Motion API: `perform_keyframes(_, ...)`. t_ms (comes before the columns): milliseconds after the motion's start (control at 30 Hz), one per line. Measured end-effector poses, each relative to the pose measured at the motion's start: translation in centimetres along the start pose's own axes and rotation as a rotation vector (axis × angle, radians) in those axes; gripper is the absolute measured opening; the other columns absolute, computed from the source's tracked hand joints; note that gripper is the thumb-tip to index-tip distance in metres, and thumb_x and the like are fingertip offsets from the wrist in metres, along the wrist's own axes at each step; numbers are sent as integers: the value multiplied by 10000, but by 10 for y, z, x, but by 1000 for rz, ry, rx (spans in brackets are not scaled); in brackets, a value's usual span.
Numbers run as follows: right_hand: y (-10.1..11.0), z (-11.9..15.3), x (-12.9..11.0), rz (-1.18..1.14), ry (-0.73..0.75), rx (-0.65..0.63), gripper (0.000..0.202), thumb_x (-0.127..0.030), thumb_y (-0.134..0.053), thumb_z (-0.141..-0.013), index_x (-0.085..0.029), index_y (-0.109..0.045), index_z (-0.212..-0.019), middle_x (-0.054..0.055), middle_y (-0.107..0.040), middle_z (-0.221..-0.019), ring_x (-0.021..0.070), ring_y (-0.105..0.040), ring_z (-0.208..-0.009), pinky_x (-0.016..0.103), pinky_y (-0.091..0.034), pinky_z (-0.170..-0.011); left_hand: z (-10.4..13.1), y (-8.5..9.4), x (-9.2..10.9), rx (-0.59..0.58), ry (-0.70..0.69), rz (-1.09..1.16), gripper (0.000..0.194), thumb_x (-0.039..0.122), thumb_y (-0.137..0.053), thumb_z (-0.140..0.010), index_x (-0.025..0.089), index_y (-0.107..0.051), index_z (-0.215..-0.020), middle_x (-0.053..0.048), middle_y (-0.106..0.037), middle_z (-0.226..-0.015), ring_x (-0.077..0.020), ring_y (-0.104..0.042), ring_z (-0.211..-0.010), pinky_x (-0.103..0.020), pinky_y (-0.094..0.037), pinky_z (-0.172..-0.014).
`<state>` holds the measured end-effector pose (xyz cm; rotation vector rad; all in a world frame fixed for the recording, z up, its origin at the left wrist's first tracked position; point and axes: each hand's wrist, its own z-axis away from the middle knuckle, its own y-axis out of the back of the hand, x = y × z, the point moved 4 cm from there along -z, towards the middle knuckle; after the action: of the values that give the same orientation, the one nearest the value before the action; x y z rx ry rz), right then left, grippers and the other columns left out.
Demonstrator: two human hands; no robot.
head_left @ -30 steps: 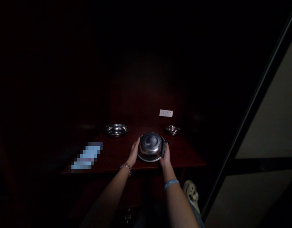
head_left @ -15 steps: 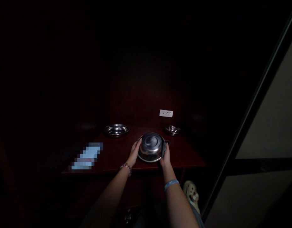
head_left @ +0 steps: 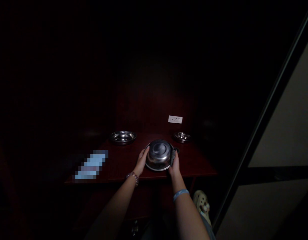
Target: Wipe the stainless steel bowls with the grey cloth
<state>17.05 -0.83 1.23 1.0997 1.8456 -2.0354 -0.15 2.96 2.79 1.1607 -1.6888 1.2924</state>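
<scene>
A shiny metal bowl [head_left: 159, 155] is held upside down, its rounded base facing up, over the front part of a dark red desk [head_left: 123, 166]. My left hand [head_left: 141, 162] grips its rim from the left, thumb along the side. On the right side, my right hand [head_left: 175, 164] holds the rim with a dark grey cloth [head_left: 172, 156] pressed between hand and metal. The undersides of both hands' fingers are hidden by the bowl.
Behind, a wide metal dish [head_left: 123, 137] sits at the left and a smaller metal bowl [head_left: 182, 137] at the right. A pixelated bluish patch [head_left: 91, 166] lies near the left front. A white socket plate [head_left: 175, 119] is on the back wall. Below right shows a clog [head_left: 202, 203].
</scene>
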Motion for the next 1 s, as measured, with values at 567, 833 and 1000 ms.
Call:
perform_keyframes(567, -1, 1, -2, 50, 11, -6, 375, -481, -460, -883, -212, -709, -962, 39, -768, -943, 219, -714, -915, 402, -557, -886, -3, 0, -5, -24, -1, 16, 531, 582, -661, -757, 153, -690, -1068, -119, -702, -1200, -284, -622, -1162, -397, -426, -1061)
perform_keyframes(833, -2, 2, -1, 15, 5, -13, 361, -467, -468, -884, -215, -713, -968, 36, -766, -964, 218, -709, -938, 400, -552, -903, -1, -1, -2, -25, -1, 17, 507, 586, -662, -757, 171, -697, -1046, -104, -712, -1183, -267, -633, -1147, -364, -445, -1037)
perform_keyframes(1000, -1, 1, 0, -21, -34, 3, 342, -458, -467, -894, -225, -710, -957, 21, -769, -956, 207, -716, -891, 380, -573, -848, 0, -2, -1, -22, 5, 23, 518, 590, -667, -750, 160, -695, -1038, -110, -716, -1169, -277, -633, -1141, -369, -449, -1030)
